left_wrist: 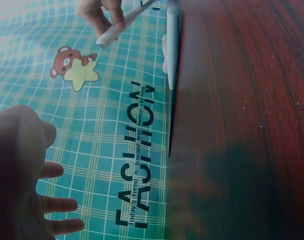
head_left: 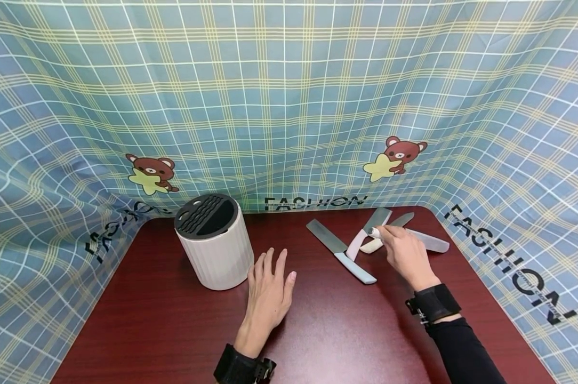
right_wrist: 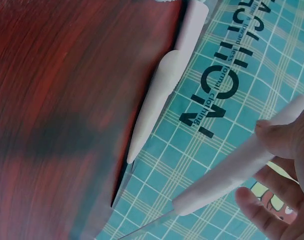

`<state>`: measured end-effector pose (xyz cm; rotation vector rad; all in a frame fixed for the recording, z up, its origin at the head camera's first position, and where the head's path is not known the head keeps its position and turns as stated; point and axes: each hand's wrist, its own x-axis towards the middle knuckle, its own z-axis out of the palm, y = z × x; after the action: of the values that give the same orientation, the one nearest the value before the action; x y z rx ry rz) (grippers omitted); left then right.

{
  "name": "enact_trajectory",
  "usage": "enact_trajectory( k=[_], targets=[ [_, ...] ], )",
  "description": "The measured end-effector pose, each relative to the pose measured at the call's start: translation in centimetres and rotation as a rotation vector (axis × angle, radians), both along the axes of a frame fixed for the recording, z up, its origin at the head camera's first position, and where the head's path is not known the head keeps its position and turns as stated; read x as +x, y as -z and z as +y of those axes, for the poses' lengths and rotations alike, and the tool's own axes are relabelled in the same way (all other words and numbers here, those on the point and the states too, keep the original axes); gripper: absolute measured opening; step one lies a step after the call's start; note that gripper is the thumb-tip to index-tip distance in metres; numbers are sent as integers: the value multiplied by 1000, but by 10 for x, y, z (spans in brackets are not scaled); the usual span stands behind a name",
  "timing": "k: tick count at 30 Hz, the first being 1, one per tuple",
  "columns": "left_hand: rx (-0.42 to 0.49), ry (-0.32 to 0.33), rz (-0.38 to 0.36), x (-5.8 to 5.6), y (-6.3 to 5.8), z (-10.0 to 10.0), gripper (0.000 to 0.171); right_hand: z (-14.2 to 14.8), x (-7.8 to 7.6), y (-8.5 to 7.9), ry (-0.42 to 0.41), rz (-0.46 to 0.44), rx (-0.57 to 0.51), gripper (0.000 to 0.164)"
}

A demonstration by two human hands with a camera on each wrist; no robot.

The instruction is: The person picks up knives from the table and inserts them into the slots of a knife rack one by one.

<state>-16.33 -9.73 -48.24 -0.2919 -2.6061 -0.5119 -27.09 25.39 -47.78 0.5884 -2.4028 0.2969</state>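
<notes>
My right hand (head_left: 406, 253) grips the white handle of a knife (right_wrist: 224, 175) between thumb and fingers, above the table's right side. Its pale, broad blade (head_left: 430, 241) extends to the right in the head view. Close by lie a knife with a light blue handle (head_left: 356, 268), one with a pink handle (head_left: 356, 246) and one with a cream handle (head_left: 371, 246). My left hand (head_left: 268, 296) holds nothing, its fingers extended over the table. Just left of its fingertips stands a white ribbed knife block (head_left: 218, 256) with a black slotted top.
The dark red wooden table (head_left: 174, 330) has rounded far corners. Blue checked cloth (head_left: 284, 117) with bear prints and lettering surrounds its back and sides. The flat knives lie partly across each other near the far right.
</notes>
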Motion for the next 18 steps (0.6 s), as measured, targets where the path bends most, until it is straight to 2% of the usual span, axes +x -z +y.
enact_trajectory(
  k=[10,18],
  targets=[
    [12,1,-6,1,0,0,55,0,1,-12,42,105,-67,38],
    [19,6,-7,2,-1,0,55,-5,1,-27,72,188,-166,34]
  ],
)
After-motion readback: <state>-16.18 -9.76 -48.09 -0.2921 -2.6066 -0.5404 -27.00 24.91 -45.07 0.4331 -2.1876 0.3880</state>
